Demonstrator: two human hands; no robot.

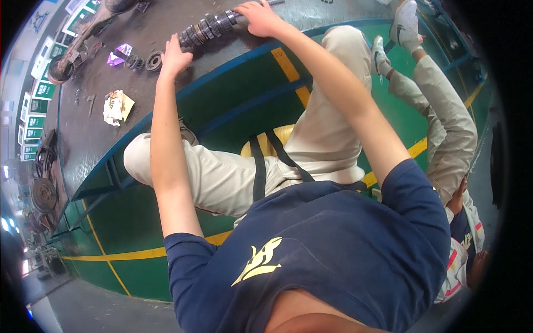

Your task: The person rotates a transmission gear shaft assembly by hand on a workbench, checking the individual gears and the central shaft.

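Note:
A dark metal gear shaft point(209, 29) with several gears and rings along it lies at the table's near edge. My right hand point(260, 19) closes over its thinner right part, and the bare rod end sticks out past the fingers. My left hand point(176, 57) grips at the shaft's left end, thumb below it; part of these fingers is hidden. Just left of that hand are a ring-shaped gear point(154, 61) and a smaller dark gear point(134, 62). A purple and white packet point(119, 54) lies beside them.
Crumpled paper point(117, 107) lies on the dark metal table point(105, 145) near its blue edge. Larger machine parts point(60, 69) sit at the far left. My legs straddle a yellow stool point(267, 145). Another person point(444, 127) sits close on my right.

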